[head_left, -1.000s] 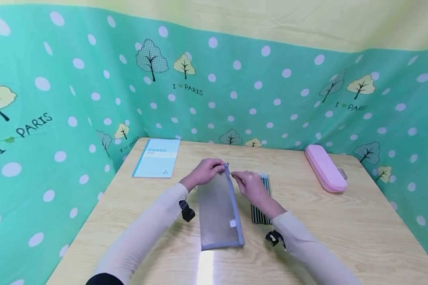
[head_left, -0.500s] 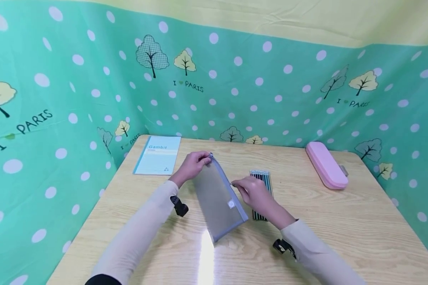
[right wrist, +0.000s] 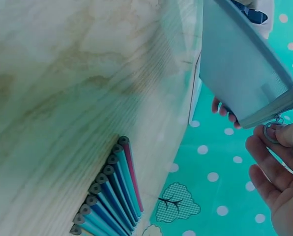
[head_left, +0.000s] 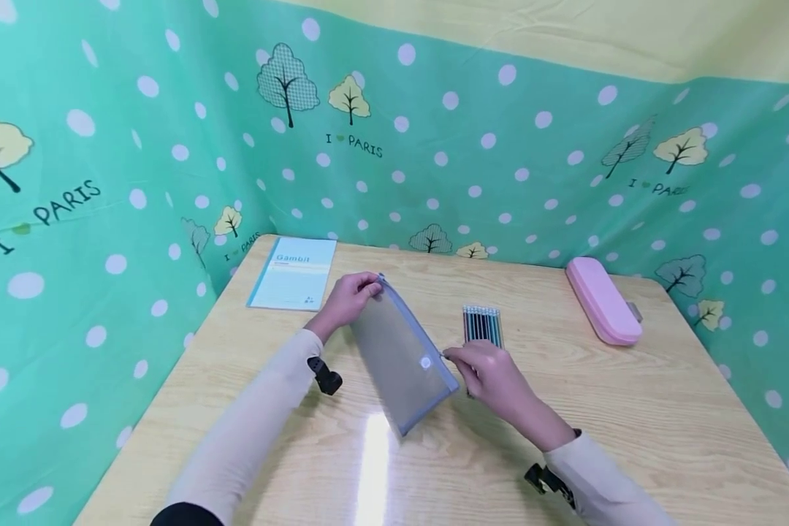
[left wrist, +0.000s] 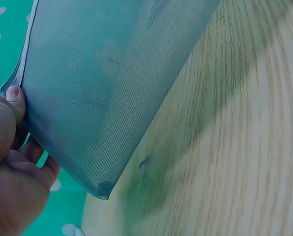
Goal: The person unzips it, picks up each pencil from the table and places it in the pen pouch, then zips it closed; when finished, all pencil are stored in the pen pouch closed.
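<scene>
A grey mesh zip pouch (head_left: 397, 351) is held tilted over the table, its zipped edge facing up and to the right. My left hand (head_left: 348, 298) pinches the pouch's far top corner between thumb and fingers, as the left wrist view also shows. On the zip edge, nearer the close end, my right hand (head_left: 493, 376) pinches the ring of the zipper pull (right wrist: 272, 132) between thumb and finger. Beneath and behind the right hand lies a row of several pencils (head_left: 482, 325), partly hidden by it. Whether the pouch's mouth gapes cannot be made out.
A light blue notebook (head_left: 294, 274) lies at the table's far left. Toward the far right is a pink pencil case (head_left: 603, 301). A patterned green cloth (head_left: 434, 168) hangs behind and to the left of the wooden table (head_left: 631, 424).
My right hand has drawn the zipper pull along the edge toward the near end. My left hand has shifted left with its corner, and the pouch has tilted up off the table.
</scene>
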Demonstrator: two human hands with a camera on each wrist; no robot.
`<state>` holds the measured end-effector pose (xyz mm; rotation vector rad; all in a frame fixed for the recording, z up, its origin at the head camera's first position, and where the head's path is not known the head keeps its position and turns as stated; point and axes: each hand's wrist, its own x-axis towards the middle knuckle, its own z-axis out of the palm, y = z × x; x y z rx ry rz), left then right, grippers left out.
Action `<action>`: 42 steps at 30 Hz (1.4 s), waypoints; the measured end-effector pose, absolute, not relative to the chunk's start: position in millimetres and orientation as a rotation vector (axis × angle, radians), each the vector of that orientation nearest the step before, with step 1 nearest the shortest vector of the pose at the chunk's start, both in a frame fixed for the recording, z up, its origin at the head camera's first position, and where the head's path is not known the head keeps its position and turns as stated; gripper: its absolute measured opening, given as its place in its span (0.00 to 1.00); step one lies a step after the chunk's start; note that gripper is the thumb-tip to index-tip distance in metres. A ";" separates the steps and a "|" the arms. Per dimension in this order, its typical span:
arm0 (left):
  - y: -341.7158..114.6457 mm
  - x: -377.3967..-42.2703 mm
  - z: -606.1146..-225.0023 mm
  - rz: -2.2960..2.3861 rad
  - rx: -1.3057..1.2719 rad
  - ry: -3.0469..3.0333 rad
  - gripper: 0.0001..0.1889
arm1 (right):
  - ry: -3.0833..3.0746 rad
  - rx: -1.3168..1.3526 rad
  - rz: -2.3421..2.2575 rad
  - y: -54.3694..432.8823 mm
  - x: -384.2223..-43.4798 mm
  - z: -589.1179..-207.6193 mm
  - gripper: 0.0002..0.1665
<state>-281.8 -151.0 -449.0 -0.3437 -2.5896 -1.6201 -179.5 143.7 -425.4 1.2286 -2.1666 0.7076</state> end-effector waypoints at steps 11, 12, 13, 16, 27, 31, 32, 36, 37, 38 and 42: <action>-160.4 -285.3 -445.2 -1.613 -0.318 -2.582 0.11 | -2.272 1.191 0.891 155.5 -167.3 -425.1 0.15; -161.1 -285.6 -444.6 -1.610 -0.313 -2.582 0.11 | -2.280 1.186 0.913 156.3 -166.6 -425.2 0.15; -161.8 -285.9 -444.1 -1.605 -0.310 -2.584 0.11 | -2.286 1.180 0.930 156.9 -165.9 -425.1 0.15; -163.8 -286.4 -443.3 -1.591 -0.304 -2.596 0.12 | -2.312 1.165 0.999 158.7 -163.8 -425.7 0.14; -171.9 -284.7 -445.3 -1.541 -0.254 -2.570 0.11 | -2.470 1.045 1.253 164.4 -152.9 -432.4 0.09; -170.6 -285.3 -445.9 -1.526 -0.256 -2.576 0.12 | -2.486 0.989 1.294 166.1 -152.6 -435.1 0.09; -170.2 -285.1 -445.9 -1.512 -0.260 -2.585 0.13 | -2.484 0.975 1.298 166.3 -152.8 -435.6 0.09; -169.0 -281.9 -443.8 -1.385 -0.287 -2.617 0.15 | -2.463 0.907 1.258 166.0 -154.4 -435.0 0.09; -168.7 -280.6 -442.5 -1.332 -0.294 -2.626 0.15 | -2.456 0.887 1.238 166.2 -155.1 -434.5 0.09; -168.4 -279.4 -441.2 -1.273 -0.299 -2.636 0.16 | -2.450 0.868 1.226 166.5 -155.8 -433.8 0.08; -165.5 -274.8 -434.6 -1.065 -0.293 -2.710 0.17 | -2.431 0.831 1.185 169.2 -158.1 -431.2 0.09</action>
